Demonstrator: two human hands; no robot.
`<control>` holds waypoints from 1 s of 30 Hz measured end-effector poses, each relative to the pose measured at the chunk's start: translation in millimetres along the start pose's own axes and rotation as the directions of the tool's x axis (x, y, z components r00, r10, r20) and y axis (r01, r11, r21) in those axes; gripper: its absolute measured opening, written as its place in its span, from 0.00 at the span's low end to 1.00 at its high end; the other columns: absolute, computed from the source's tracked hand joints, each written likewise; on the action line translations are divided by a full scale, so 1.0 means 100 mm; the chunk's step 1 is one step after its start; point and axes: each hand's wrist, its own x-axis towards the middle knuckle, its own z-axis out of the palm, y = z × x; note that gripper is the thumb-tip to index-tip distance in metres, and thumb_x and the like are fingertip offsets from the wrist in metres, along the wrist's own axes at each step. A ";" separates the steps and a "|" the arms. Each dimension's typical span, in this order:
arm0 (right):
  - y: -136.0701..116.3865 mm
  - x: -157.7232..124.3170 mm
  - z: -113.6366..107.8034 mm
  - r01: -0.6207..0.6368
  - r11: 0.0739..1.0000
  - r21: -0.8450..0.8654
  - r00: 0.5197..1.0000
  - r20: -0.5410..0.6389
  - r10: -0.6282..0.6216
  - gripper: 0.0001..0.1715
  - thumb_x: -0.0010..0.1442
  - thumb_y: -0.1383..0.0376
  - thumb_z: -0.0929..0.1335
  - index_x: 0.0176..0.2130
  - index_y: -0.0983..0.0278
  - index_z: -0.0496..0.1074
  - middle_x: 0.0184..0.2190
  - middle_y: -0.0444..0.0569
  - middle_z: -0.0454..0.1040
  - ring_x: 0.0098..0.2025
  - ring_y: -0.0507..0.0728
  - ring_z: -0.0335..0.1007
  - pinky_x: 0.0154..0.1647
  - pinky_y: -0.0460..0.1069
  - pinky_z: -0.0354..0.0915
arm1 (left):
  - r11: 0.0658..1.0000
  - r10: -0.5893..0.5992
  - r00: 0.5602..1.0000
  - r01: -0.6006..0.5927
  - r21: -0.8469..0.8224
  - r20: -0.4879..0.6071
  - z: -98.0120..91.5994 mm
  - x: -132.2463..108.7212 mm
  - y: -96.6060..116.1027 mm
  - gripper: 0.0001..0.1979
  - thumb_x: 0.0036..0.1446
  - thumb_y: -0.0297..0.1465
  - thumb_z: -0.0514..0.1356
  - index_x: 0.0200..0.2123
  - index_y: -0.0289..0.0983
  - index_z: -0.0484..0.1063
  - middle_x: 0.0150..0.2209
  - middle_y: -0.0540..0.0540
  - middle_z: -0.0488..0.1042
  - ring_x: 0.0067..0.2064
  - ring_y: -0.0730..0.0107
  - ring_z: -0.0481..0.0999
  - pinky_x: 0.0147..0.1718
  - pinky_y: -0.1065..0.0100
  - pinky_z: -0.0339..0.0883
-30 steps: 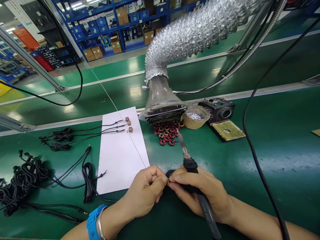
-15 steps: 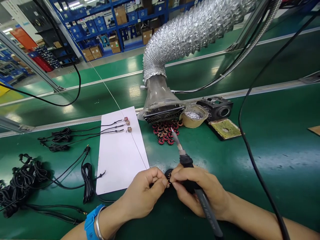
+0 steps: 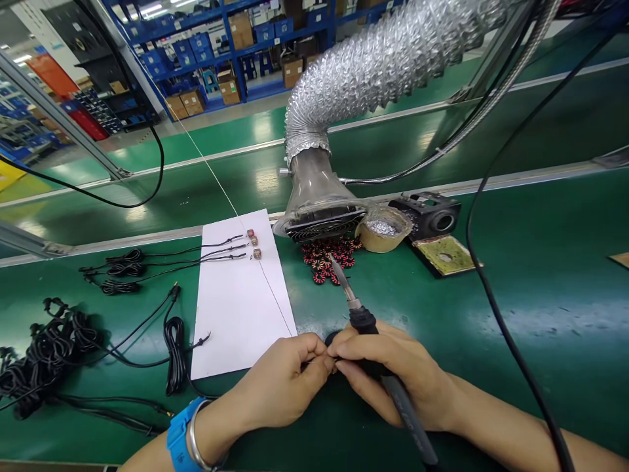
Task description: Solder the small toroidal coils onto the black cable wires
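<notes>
My right hand [image 3: 405,370] is closed around a soldering iron [image 3: 362,320], its tip pointing up and away, over the table. Thumb and forefinger of that hand also pinch close to a small dark ring coil [image 3: 331,337]. My left hand [image 3: 282,377] meets them from the other side, thumb and forefinger pressed together at the coil. Fingers cover most of the coil, so any wire between them cannot be made out. Beyond the iron's tip lies a pile of red-and-black ring coils [image 3: 324,259].
A fume extractor hood [image 3: 319,203] stands behind the pile. Right of it are a tub of solder scraps [image 3: 381,237], an iron stand [image 3: 432,213] and a yellow sponge [image 3: 445,255]. White paper [image 3: 236,314] holds small wound parts; bundled black cables [image 3: 54,351] lie left. The iron's cord [image 3: 496,308] crosses the right side.
My fingertips have come closer together, covering more of the ring coil. The soldering iron's tip has shifted slightly left in the view. Both hands keep their grips.
</notes>
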 end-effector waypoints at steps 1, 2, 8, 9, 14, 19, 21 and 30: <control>-0.02 0.02 0.02 -0.005 1.000 0.006 1.000 -0.007 0.005 0.19 0.58 0.79 0.65 0.48 0.65 0.64 0.35 0.50 0.76 0.35 0.54 0.71 0.36 0.49 0.69 | 0.999 0.021 1.000 -0.020 0.049 -0.014 0.00 0.00 0.01 0.11 0.64 0.35 0.51 0.31 0.37 0.65 0.26 0.53 0.62 0.28 0.74 0.58 0.27 0.72 0.55; -0.04 0.04 0.05 -0.007 1.000 0.013 1.000 -0.006 0.007 0.18 0.58 0.78 0.65 0.47 0.64 0.64 0.36 0.50 0.76 0.35 0.54 0.71 0.36 0.49 0.70 | 0.995 0.040 0.999 -0.037 0.092 -0.024 0.01 -0.01 0.02 0.09 0.63 0.32 0.52 0.30 0.37 0.64 0.27 0.52 0.65 0.30 0.73 0.60 0.29 0.71 0.56; -0.04 0.00 0.12 -0.027 0.999 -0.027 0.998 0.048 0.028 0.15 0.62 0.77 0.62 0.47 0.63 0.65 0.32 0.47 0.73 0.32 0.53 0.66 0.32 0.47 0.66 | 0.986 0.092 0.996 -0.089 0.140 -0.014 0.02 -0.04 0.11 0.08 0.62 0.29 0.51 0.33 0.37 0.69 0.35 0.47 0.74 0.36 0.67 0.70 0.36 0.69 0.61; -0.03 -0.01 0.11 -0.041 0.998 -0.040 0.998 0.044 0.043 0.15 0.62 0.76 0.62 0.47 0.63 0.64 0.32 0.47 0.73 0.31 0.53 0.65 0.32 0.47 0.66 | 0.988 0.087 0.996 -0.085 0.129 -0.009 0.01 -0.05 0.12 0.09 0.63 0.31 0.51 0.35 0.37 0.70 0.36 0.47 0.74 0.37 0.67 0.69 0.36 0.69 0.61; 0.01 0.02 -0.02 -0.099 0.994 -0.035 0.994 0.042 0.100 0.11 0.64 0.74 0.62 0.46 0.62 0.64 0.31 0.44 0.74 0.29 0.51 0.67 0.32 0.46 0.66 | 0.999 -0.033 0.989 0.033 0.000 0.144 -0.10 -0.04 0.04 0.10 0.65 0.37 0.51 0.37 0.38 0.67 0.26 0.52 0.66 0.29 0.72 0.64 0.31 0.71 0.59; 0.04 0.03 -0.04 -0.034 0.999 0.036 0.998 0.060 0.032 0.13 0.63 0.76 0.65 0.45 0.63 0.65 0.31 0.45 0.75 0.31 0.50 0.69 0.34 0.45 0.66 | 0.983 -0.061 0.979 0.093 -0.156 0.194 -0.14 0.01 -0.04 0.13 0.65 0.40 0.51 0.34 0.37 0.64 0.24 0.53 0.64 0.26 0.75 0.59 0.28 0.72 0.55; 0.06 0.00 -0.04 -0.023 0.999 0.028 0.996 0.083 0.021 0.15 0.62 0.78 0.63 0.46 0.63 0.65 0.32 0.45 0.74 0.32 0.51 0.68 0.33 0.45 0.66 | 0.974 -0.081 0.983 0.113 -0.194 0.166 -0.12 0.02 -0.04 0.13 0.64 0.39 0.51 0.34 0.36 0.64 0.22 0.54 0.62 0.24 0.76 0.57 0.25 0.72 0.52; 0.12 -0.13 0.00 -0.020 0.990 -0.138 0.989 0.141 0.040 0.17 0.61 0.78 0.62 0.47 0.62 0.64 0.30 0.45 0.70 0.31 0.52 0.62 0.32 0.47 0.65 | 0.961 -0.114 0.993 0.102 -0.258 -0.030 -0.01 0.09 -0.04 0.07 0.56 0.32 0.55 0.28 0.37 0.62 0.19 0.58 0.54 0.22 0.78 0.49 0.21 0.73 0.45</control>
